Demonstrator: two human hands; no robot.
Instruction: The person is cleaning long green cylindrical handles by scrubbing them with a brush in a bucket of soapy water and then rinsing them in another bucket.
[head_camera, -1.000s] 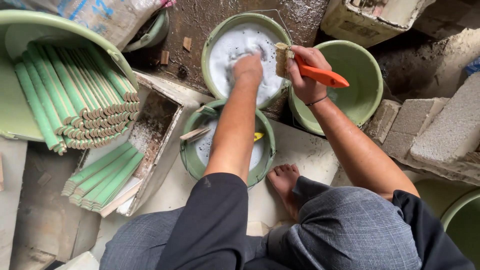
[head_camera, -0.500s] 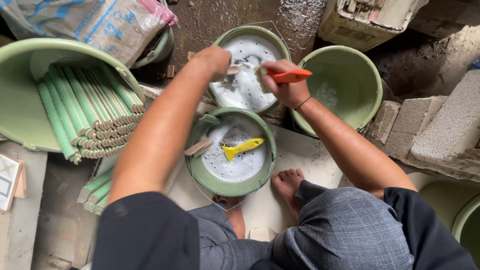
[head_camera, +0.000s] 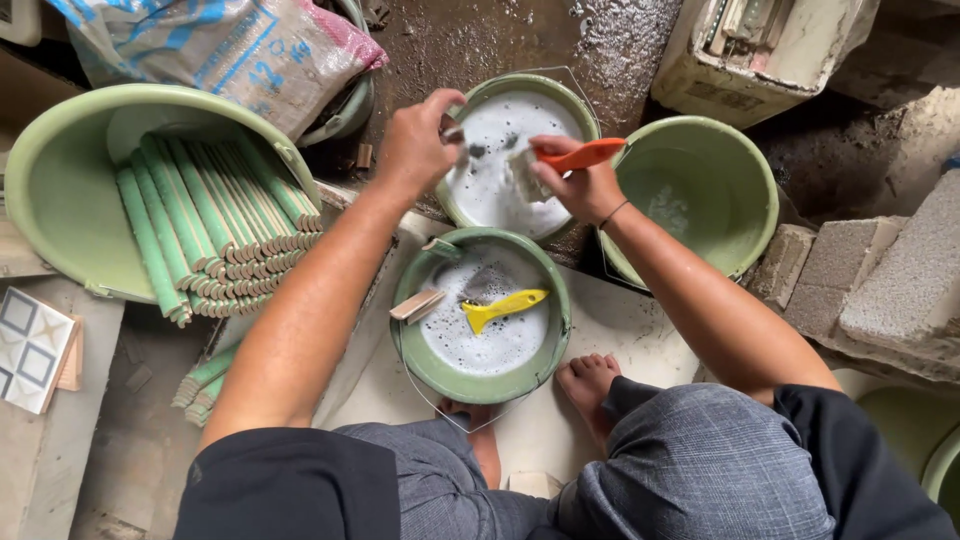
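Wet concrete floor holds, nearest, 1 green bucket (head_camera: 405, 345) with a yellow brush (head_camera: 503, 309), then the foamy bucket (head_camera: 580, 100) where the left hand (head_camera: 415, 145) pinches a small piece (head_camera: 452, 129) and the right hand (head_camera: 575, 180) grips an orange-handled brush (head_camera: 560, 160); scrubbing low over the suds should contain splashes.

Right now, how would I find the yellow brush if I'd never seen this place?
Find the three round green buckets in the middle. Take the one nearest the person's knees, the near bucket, full of soapy white water. The yellow brush floats there untouched; the only other brush, the orange brush, is in the right hand over the far bucket.
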